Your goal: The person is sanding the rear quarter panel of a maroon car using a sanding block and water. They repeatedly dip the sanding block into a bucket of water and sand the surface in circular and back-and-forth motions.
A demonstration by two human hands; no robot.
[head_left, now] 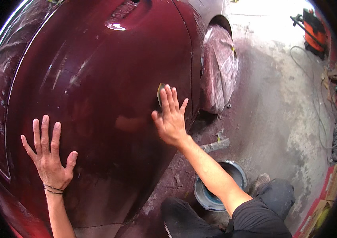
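Observation:
My right hand [170,121] lies against the dark red car door [109,87], near its rear seam. Beneath its stretched fingers is a thin, dark sanding pad [160,94] with a yellowish edge, pressed to the paint; the palm and fingers hide most of it. Further left and lower on the same panel, my left hand [51,154] rests flat with fingers spread and holds nothing. Dark bands circle that wrist. Above both hands is the recessed door handle [126,14], seemingly covered with film.
Plastic film wraps the wheel [219,69] to the right of the door. A round bucket [241,174] stands on the floor by my knees, near a flat greyish strip [216,145]. At the far right are an orange-black machine [314,31], a cable [315,99] and cardboard boxes [329,190].

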